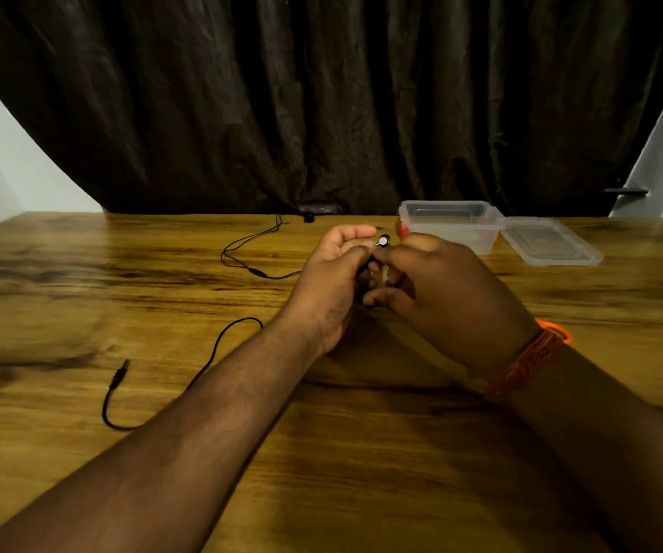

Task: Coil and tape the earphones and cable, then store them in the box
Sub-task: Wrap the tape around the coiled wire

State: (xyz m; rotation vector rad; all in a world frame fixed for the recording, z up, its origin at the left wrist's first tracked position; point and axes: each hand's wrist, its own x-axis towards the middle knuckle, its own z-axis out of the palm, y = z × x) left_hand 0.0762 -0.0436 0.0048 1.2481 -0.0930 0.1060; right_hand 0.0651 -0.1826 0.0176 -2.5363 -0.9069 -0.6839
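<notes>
Both forearms reach in from the bottom edge across the wooden counter [362, 453], the right one wearing an orange thread wristband [529, 359]. Left of the left forearm, the black earphone cable [218, 345] lies loose on the counter, its jack plug [120, 375] resting free at the near left end; the cable curls round, runs under the forearm and is hidden there.

Further in, the left hand [330, 285] and right hand [449, 297] meet at mid-counter, fingers curled toward each other. Between them they pinch the earphones; one earbud [382, 240] with a pale round face sticks up just above the fingertips of the two grips. A dark bundle sits in the gap between the palms, but the fingers cover most of it, so how much is coiled there cannot be told, nor whether any tape is on it. Both grips are closed round this bundle, the left thumb and forefinger tight at the top, the right fingers wrapped beneath.

Beyond the left hand, more thin cable [242, 249] loops over the counter toward the far edge, with a small inline piece on it.

Behind the right hand stands an open clear plastic box [447, 217]; something orange-red shows at its near left corner, partly blocked by the hand. Its clear lid [551, 241] lies flat just beside it on the right. A dark curtain [322, 93] hangs behind the counter.
</notes>
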